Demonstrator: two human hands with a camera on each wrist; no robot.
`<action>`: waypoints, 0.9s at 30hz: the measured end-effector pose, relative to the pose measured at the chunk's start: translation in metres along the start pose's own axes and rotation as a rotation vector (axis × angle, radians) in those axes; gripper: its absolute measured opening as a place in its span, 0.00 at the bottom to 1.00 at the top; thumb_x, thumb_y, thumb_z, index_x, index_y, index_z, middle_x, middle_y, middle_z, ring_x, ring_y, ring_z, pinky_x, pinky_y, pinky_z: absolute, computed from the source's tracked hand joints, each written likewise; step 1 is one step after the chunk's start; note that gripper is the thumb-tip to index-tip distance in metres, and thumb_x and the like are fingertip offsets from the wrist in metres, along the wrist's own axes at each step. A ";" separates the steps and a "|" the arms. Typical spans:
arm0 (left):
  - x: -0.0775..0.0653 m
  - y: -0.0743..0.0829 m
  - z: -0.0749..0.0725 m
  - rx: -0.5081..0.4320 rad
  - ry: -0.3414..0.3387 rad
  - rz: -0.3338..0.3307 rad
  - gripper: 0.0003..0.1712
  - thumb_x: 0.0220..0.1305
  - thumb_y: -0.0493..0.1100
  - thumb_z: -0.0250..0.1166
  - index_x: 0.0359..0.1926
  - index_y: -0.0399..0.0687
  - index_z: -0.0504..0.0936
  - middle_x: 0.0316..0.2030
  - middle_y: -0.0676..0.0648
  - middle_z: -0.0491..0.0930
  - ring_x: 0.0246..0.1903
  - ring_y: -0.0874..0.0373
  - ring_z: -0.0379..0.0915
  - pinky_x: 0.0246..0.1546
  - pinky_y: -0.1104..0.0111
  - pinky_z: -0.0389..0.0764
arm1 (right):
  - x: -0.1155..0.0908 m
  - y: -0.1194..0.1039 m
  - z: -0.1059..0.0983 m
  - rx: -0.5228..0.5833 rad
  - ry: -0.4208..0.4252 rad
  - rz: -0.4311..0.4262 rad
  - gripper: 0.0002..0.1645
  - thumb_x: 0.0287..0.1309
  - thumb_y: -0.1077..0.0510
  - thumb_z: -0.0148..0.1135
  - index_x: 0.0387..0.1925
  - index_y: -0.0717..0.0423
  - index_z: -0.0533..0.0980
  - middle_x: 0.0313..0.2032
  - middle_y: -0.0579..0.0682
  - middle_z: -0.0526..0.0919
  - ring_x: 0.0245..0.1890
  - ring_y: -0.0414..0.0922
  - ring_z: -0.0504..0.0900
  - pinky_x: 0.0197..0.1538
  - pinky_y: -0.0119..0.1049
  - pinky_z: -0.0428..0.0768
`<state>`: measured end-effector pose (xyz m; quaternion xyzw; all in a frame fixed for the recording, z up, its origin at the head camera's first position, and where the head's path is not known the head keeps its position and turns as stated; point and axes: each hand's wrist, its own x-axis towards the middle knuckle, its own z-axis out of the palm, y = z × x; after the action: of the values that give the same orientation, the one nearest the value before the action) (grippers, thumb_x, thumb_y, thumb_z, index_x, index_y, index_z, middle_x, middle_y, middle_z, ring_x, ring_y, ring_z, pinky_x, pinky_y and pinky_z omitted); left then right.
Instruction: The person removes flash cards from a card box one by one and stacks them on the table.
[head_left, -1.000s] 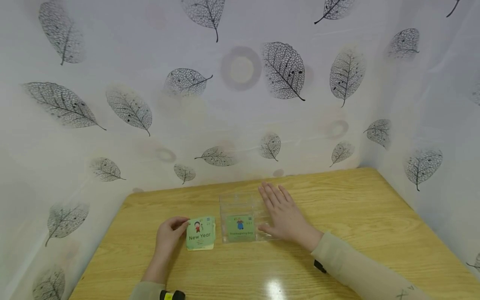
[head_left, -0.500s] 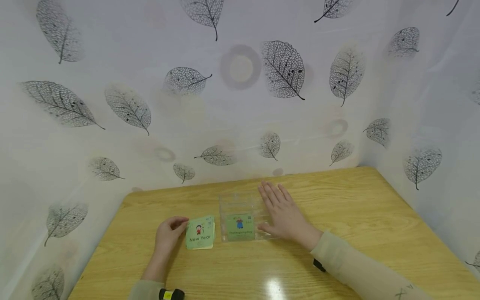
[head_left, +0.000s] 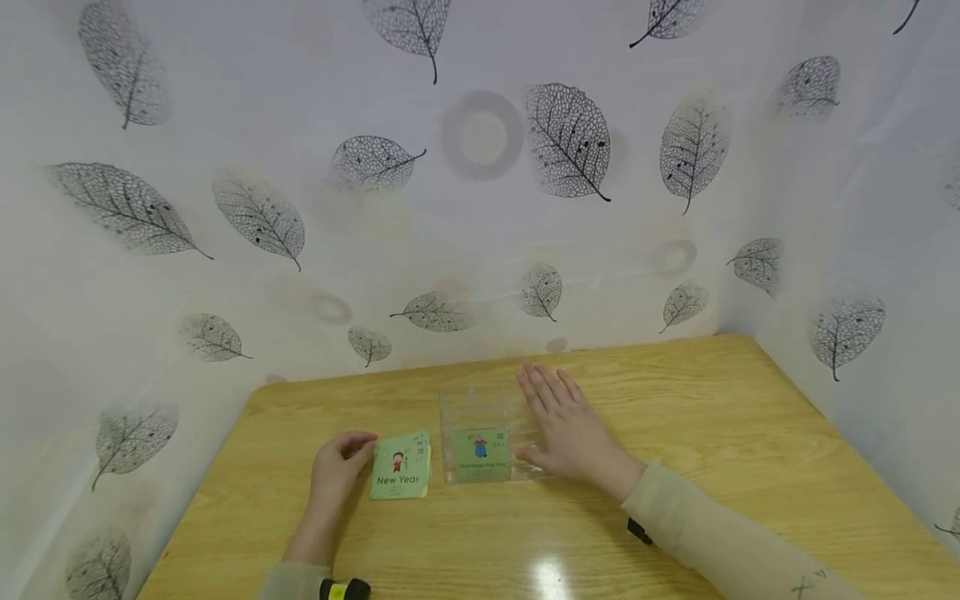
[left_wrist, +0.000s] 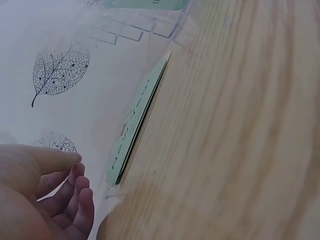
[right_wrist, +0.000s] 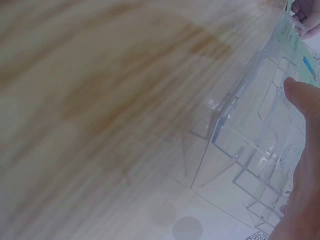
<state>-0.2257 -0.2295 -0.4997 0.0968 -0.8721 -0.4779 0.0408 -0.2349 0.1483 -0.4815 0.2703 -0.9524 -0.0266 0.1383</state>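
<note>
A small stack of pale green cards [head_left: 400, 479] lies on the wooden table, its top one reading "New Year". Beside its upper left corner is my left hand [head_left: 341, 467], thumb and index close together. In the left wrist view, a narrow gap shows between these loosely curled fingers [left_wrist: 82, 197] and the cards [left_wrist: 137, 120]. To the right of the stack is a clear plastic box [head_left: 472, 400], with a green "Thanksgiving Day" card [head_left: 482, 462] in its left part. My right hand [head_left: 562, 425] rests with fingers stretched over the box's right side, hiding part of it.
The wood-grain tabletop [head_left: 465, 546] reaches back to a white wall covering [head_left: 465, 233] printed with dark leaves. More of the same covering stands at both sides. Clear ridges and dividers [right_wrist: 245, 167] of the box show in the right wrist view.
The "New Year" card has shifted slightly and lies a little more squarely over the stack. Both hands and the clear box keep nearly the same places.
</note>
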 end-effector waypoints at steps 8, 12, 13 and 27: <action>-0.001 0.001 0.002 -0.015 0.032 0.016 0.12 0.74 0.36 0.65 0.52 0.33 0.87 0.46 0.37 0.87 0.38 0.62 0.75 0.34 0.77 0.77 | 0.000 -0.001 0.000 0.008 -0.009 0.007 0.71 0.62 0.19 0.58 0.84 0.62 0.44 0.85 0.62 0.47 0.84 0.60 0.52 0.85 0.59 0.48; -0.001 0.002 0.002 -0.017 0.035 0.021 0.12 0.75 0.37 0.65 0.52 0.33 0.87 0.46 0.39 0.87 0.39 0.63 0.74 0.36 0.78 0.76 | 0.000 0.000 0.000 -0.001 0.000 0.004 0.72 0.62 0.19 0.58 0.84 0.63 0.45 0.84 0.63 0.49 0.84 0.61 0.54 0.85 0.59 0.49; -0.001 0.003 0.002 -0.020 0.036 0.019 0.12 0.75 0.37 0.65 0.52 0.34 0.87 0.46 0.39 0.87 0.39 0.63 0.74 0.36 0.78 0.75 | 0.000 -0.001 0.001 -0.001 0.003 0.004 0.72 0.62 0.19 0.58 0.84 0.63 0.45 0.84 0.63 0.50 0.84 0.61 0.55 0.85 0.59 0.49; -0.003 0.006 0.007 -0.051 0.037 0.047 0.11 0.75 0.36 0.66 0.51 0.33 0.87 0.42 0.41 0.87 0.37 0.64 0.74 0.36 0.77 0.75 | -0.001 0.000 0.002 0.019 -0.006 0.006 0.72 0.62 0.19 0.59 0.85 0.62 0.43 0.85 0.62 0.43 0.85 0.60 0.50 0.86 0.59 0.47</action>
<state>-0.2248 -0.2203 -0.4981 0.0842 -0.8607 -0.4972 0.0706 -0.2346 0.1484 -0.4831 0.2689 -0.9538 -0.0179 0.1328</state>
